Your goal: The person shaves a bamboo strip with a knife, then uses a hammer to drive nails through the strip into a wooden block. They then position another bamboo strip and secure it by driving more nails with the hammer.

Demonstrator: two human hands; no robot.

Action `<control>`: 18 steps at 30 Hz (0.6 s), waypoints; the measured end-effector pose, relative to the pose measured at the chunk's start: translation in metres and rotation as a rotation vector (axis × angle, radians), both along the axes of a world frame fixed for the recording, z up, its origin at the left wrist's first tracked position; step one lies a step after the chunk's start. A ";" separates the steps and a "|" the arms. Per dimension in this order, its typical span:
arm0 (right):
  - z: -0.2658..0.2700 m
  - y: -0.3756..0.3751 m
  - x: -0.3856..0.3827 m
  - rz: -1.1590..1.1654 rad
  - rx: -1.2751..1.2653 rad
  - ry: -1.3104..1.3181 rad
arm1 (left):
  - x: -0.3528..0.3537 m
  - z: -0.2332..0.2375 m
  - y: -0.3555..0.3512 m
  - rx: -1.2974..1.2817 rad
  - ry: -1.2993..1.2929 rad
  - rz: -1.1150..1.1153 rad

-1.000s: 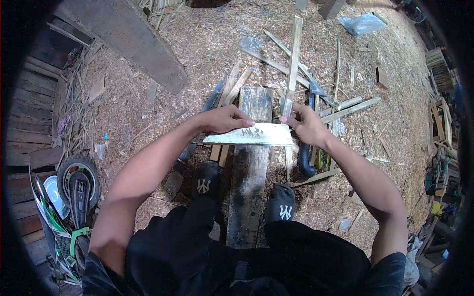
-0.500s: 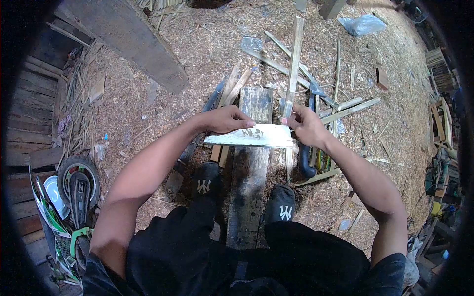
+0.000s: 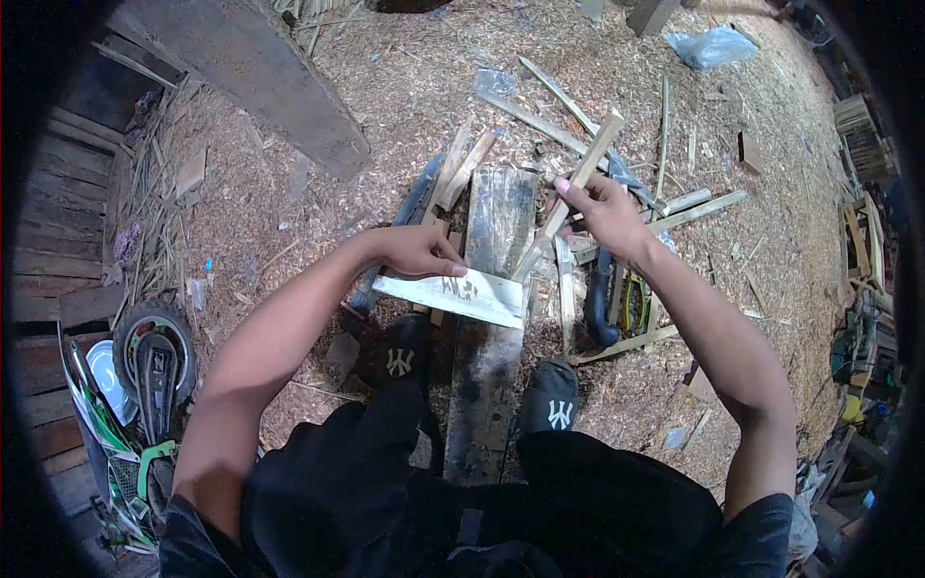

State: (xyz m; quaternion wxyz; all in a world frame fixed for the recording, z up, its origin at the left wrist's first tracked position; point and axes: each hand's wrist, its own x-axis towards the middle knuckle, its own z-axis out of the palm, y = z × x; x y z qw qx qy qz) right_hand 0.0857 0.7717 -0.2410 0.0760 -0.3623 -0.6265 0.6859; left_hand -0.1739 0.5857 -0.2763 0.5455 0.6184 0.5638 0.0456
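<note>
A short pale board [image 3: 489,302] with dark handwritten marks is pinched along its upper edge by my left hand [image 3: 416,252]. It lies across the long, worn plank [image 3: 485,385] between my feet, tilted down to the right. In my right hand [image 3: 613,220], fingers close around a narrow wooden strip [image 3: 595,154]. The strip slants from upper right to lower left, its lower end close to the board's right end. Below the right hand, a tool with a dark curved handle [image 3: 601,326] lies among loose strips.
Wood shavings cover the ground, with several wooden strips [image 3: 703,210] scattered ahead and to the right. A thick beam [image 3: 260,87] stands at upper left. A motorbike wheel [image 3: 154,356] is at left, and a clear plastic bag [image 3: 713,48] lies at upper right.
The board has shifted left and tilted, its right end lower. My right hand has moved up and away from it; the strip now leans and appears shorter in view.
</note>
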 end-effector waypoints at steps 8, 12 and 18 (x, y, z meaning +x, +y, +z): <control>-0.036 -0.017 -0.012 -0.135 -0.189 -0.042 | -0.052 0.009 -0.025 -0.254 0.132 0.422; -0.047 -0.027 -0.019 -0.187 -0.364 -0.071 | -0.087 0.003 -0.040 -0.200 -0.193 0.758; -0.072 -0.032 -0.031 -0.171 -0.439 -0.088 | -0.089 0.002 -0.051 -0.154 -0.223 0.892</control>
